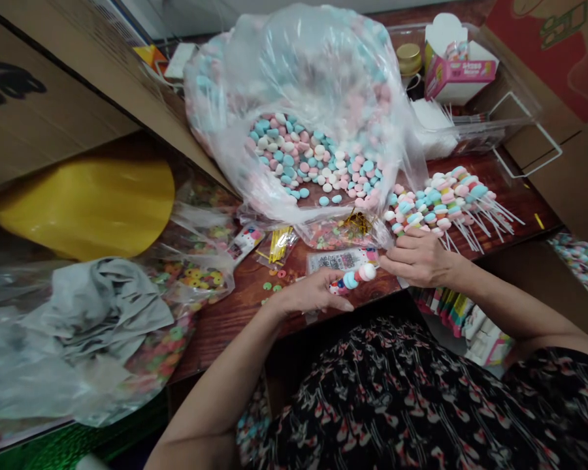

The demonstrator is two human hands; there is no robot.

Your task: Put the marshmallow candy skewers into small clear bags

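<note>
My left hand [316, 290] is closed around one end of a candy skewer [353, 279], a short row of white, pink and blue candies with a printed bit of wrapper at the hand's end. Close to the skewer's other end, the fingers of my right hand [416, 258] are pinched together; the stick there is mostly hidden. Just beyond both hands lies a printed clear packet [343, 259]. A pile of finished-looking candy skewers [441, 202] with white sticks rests beside my right hand. Behind them a large clear bag [294, 59] gapes open, full of pastel candies [308, 163].
Bags of ring-shaped gummies [200, 277] and a grey cloth [108, 307] lie on the left by a yellow round object [88, 205]. Gold twist ties [280, 245] sit mid-table. At back right, a clear bin [514, 111] holds a pink box [460, 78] and white sticks.
</note>
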